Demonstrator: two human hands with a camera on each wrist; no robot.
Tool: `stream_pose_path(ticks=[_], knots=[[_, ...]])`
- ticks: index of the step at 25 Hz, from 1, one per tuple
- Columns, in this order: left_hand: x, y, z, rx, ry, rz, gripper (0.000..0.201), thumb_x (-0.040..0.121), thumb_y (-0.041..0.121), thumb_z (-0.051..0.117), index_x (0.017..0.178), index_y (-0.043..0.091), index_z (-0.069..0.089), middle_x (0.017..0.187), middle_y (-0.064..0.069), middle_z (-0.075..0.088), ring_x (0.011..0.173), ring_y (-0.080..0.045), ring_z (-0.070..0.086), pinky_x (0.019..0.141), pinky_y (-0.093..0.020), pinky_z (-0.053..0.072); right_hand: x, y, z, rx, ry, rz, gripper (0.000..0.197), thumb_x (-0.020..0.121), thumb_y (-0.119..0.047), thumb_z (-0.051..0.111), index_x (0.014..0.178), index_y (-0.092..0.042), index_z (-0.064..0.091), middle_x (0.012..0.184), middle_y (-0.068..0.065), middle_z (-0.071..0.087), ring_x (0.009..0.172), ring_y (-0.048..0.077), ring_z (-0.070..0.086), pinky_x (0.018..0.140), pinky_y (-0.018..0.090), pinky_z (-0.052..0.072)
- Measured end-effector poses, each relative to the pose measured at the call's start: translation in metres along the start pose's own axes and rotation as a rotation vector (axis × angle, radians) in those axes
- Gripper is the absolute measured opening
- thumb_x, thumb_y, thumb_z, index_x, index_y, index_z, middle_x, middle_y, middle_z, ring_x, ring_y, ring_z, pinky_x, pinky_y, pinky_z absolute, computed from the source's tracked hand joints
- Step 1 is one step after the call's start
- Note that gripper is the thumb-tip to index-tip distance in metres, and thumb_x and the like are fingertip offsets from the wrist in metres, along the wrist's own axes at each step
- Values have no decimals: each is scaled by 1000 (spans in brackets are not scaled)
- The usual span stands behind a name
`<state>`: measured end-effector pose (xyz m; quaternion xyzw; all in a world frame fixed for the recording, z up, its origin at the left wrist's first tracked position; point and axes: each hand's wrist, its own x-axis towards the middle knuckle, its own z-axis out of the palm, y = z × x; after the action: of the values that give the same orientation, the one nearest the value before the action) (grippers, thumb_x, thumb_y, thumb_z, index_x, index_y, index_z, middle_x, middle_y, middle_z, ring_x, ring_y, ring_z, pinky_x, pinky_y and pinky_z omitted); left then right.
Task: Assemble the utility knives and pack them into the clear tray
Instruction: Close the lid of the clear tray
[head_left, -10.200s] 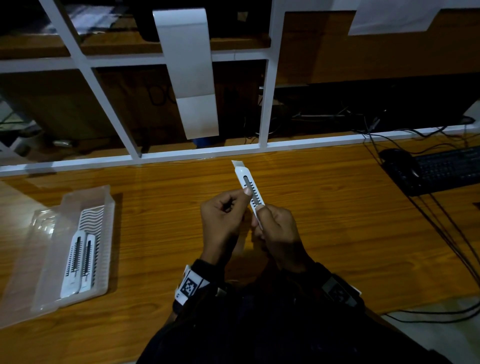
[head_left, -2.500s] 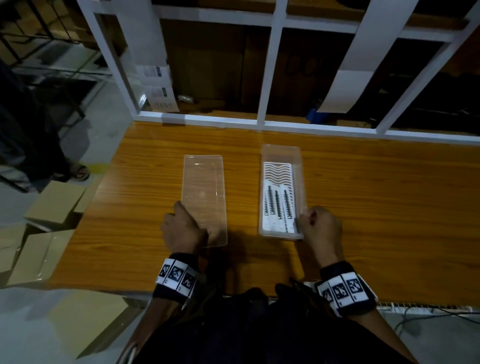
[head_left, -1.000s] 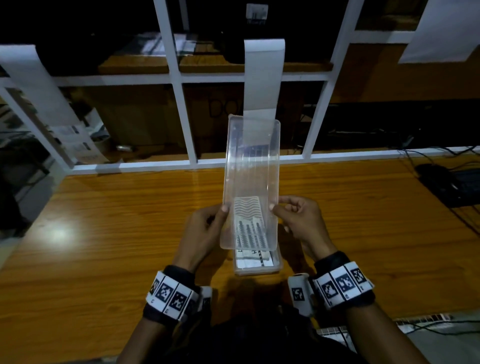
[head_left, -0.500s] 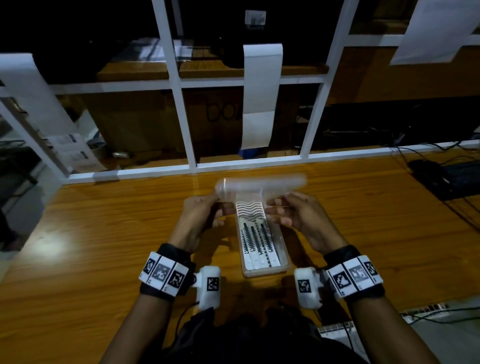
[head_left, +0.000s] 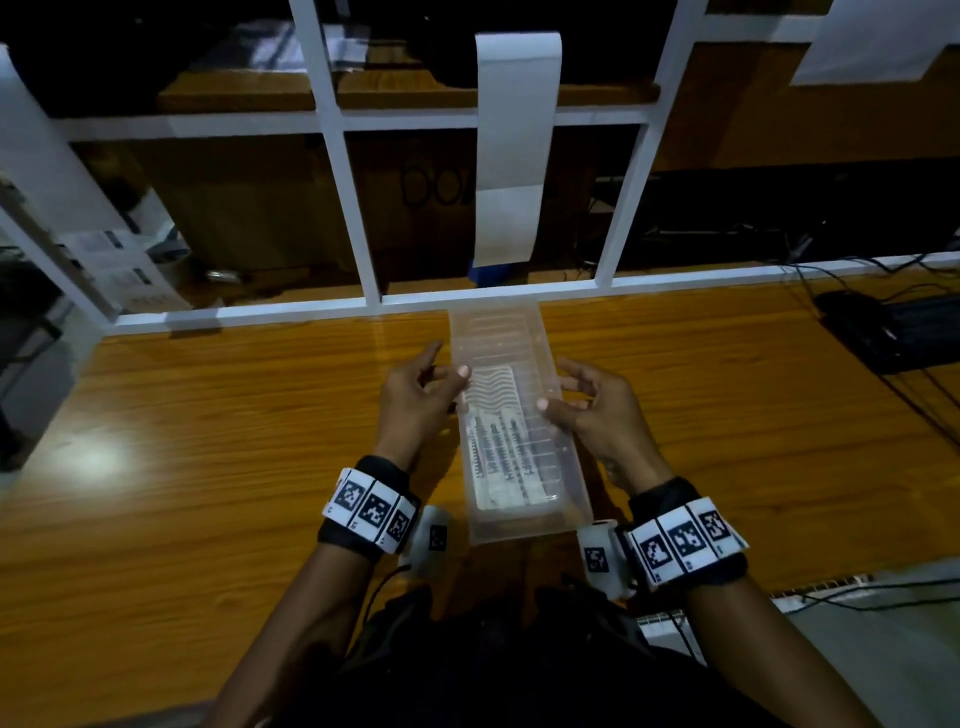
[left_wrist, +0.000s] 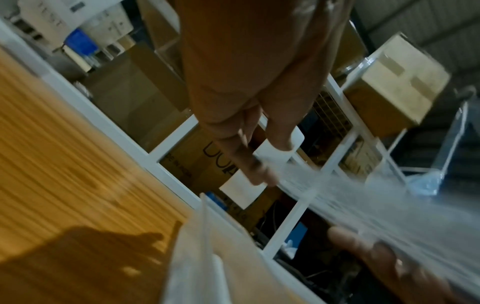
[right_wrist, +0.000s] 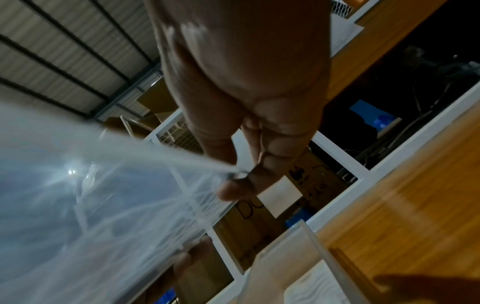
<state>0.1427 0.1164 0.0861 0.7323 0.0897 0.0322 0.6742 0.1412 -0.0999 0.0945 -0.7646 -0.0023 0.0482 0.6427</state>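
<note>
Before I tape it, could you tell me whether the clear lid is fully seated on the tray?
Not yet: both hands hold the clear lid above the tray; wrist views show a gap.

Right hand (right_wrist: 249, 86) enters from the top of frame. Thumb and fingers (right_wrist: 233, 189) pinch the edge of a clear plastic lid (right_wrist: 98, 195), which is motion-blurred and spreads across the left half. Below it, at lower right, the rim of the clear tray (right_wrist: 306, 236) sits on the wooden surface (right_wrist: 415, 195). White frame bars (right_wrist: 345, 162) cross behind.
</note>
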Motion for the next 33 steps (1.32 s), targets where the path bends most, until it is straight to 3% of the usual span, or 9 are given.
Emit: stream_pose_path(ticks=[5,10,12,15,19,22,29,31,33], knots=[[-14,-19,7,317,-54,77,64,94,16,71,152,10,43,136,7,58,127,-12,53,100,-32,49,12,33,9,-57,118,-9,61,85,-8,78,141,-12,53,129,4,65,93,5,67,68,25,60],[-22,-28,19,390,-131,68,57,99,9,63,151,13,42,127,14,47,118,-11,51,84,-16,41,28,58,14,-319,154,-48,54,89,-17,74,140,-18,57,129,2,67,110,19,64,80,34,60],[-17,-38,20,365,-89,63,55,98,9,63,150,11,44,129,8,54,121,-23,60,86,-24,46,35,66,14,-432,146,-87,50,88,-23,75,135,-19,61,128,2,69,118,26,61,89,42,57],[-13,-48,20,350,17,-8,59,97,11,67,151,6,44,142,-9,59,125,-30,61,96,-40,55,33,70,16,-433,83,-59,46,89,-22,75,132,-11,63,123,6,70,108,23,66,77,30,53],[-17,-64,13,440,79,77,39,92,41,65,98,4,77,91,-12,78,83,-26,74,71,-50,60,13,79,11,-444,67,-59,39,90,-36,73,120,-12,69,95,0,69,86,21,68,67,29,54],[-31,-78,5,401,-10,-30,48,86,45,74,71,-1,72,54,-10,65,49,-18,60,51,-45,55,-9,88,-4,-459,-8,-19,25,85,-35,78,97,-13,73,74,-5,67,68,14,64,54,21,45],[-51,-100,4,106,-115,-234,39,79,13,86,78,-17,61,54,-6,47,53,-17,49,57,-40,49,-26,101,-17,-220,-114,221,29,78,-16,86,94,2,71,73,11,75,48,17,68,48,27,53],[-51,-102,12,110,-62,-234,20,87,5,78,77,-2,61,49,11,53,47,-10,52,54,-32,49,-26,103,-14,-246,-114,217,24,81,-18,84,91,0,71,69,10,75,49,16,68,51,29,53],[-53,-106,16,122,-38,-222,17,91,4,72,83,9,58,50,9,58,46,-10,56,49,-29,48,-26,103,-13,-309,-134,214,23,84,-24,81,84,-4,71,65,8,74,50,16,68,53,30,54]])
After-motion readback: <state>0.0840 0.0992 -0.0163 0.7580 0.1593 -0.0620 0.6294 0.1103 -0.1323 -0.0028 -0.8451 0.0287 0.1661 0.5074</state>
